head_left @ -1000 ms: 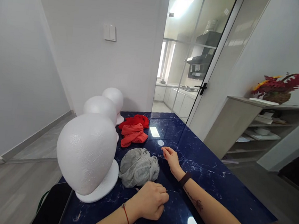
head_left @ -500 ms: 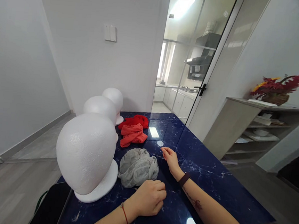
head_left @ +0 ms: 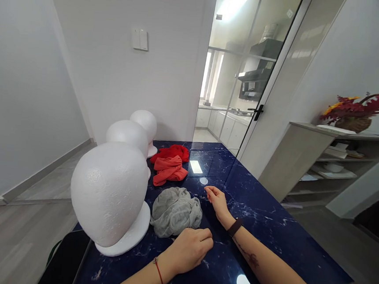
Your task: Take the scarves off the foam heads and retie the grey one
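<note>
Dark-blue marbled surface (head_left: 269,215) lies under both hands. Nearest, the left hand (head_left: 190,249) has its grip folded inward; whether the palm hides anything cannot be told. The grey cloth (head_left: 176,212) sits just ahead and slightly left of it, roundish, without clear long axis. The right hand (head_left: 219,205), fingertips pressed together, is less close, rightward. Beyond lies a coral cloth (head_left: 170,170).

Kinda loosely curled, both of 'em
Left hand (head_left: 192,251) bottom centre, back facing up; right hand (head_left: 217,203) just right of centre.
</note>
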Tool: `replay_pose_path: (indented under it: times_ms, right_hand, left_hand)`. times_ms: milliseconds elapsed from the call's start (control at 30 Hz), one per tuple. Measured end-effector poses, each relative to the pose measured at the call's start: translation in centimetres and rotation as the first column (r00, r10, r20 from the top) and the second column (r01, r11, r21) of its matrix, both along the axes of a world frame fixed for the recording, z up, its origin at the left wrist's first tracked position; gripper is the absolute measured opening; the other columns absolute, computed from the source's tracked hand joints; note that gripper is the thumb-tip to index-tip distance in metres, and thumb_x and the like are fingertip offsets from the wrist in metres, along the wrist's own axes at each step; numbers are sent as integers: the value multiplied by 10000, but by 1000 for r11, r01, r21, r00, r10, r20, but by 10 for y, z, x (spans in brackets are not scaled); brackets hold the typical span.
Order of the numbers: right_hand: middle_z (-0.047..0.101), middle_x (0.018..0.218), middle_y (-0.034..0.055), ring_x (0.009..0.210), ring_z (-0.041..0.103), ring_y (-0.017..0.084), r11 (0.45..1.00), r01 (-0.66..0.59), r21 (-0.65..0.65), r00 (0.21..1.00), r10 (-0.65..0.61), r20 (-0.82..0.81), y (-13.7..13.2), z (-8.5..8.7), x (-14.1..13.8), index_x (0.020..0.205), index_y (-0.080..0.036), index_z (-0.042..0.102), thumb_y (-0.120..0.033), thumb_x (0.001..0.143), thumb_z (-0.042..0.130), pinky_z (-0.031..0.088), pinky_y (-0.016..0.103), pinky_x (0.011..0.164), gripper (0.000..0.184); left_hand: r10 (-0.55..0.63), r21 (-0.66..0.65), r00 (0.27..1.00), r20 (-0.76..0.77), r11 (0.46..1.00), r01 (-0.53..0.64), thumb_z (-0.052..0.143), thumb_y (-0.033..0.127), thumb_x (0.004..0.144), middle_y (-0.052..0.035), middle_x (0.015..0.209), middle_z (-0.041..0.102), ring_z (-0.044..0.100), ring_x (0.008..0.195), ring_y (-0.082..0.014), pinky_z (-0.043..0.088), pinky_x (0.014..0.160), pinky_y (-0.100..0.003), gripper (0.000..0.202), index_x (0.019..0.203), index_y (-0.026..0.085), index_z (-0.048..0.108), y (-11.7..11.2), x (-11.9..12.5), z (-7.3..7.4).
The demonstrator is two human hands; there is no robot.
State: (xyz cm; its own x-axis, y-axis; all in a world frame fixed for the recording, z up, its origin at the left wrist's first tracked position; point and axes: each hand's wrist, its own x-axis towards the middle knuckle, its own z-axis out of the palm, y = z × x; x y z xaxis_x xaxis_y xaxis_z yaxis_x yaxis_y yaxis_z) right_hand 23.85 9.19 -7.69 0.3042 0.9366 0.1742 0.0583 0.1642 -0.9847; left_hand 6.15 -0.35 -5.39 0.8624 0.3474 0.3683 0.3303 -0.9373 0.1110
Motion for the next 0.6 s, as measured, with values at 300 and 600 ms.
replay_pose_path:
  times_ms: [300, 600]
  right_hand:
    - [466, 515, -25, 472, 357, 90, 1000, 9, 2, 1000, -9, -6, 0, 1, 0, 705, -153, 635, -608, 602, 678, 260, 236, 441, 469]
    - [472, 510, -23, 467, 364, 92, 1000, 15, 4, 1000, -15, -7, -1, 1, -1, 704, -157, 641, -620, 592, 676, 263, 238, 438, 478]
  left_hand:
    - [-24, 37, 999, -24, 999, 25, 435, 136, 879, 14, 845, 545, 488, 654, -102, 368, 544, -252, 89, 825, 190, 482, -3, 1, 4]
    - [-30, 63, 1000, -3, 998, 30, 419, 123, 884, 7, 879, 550, 488, 661, -96, 367, 545, -238, 111, 847, 187, 501, -4, 1, 6]
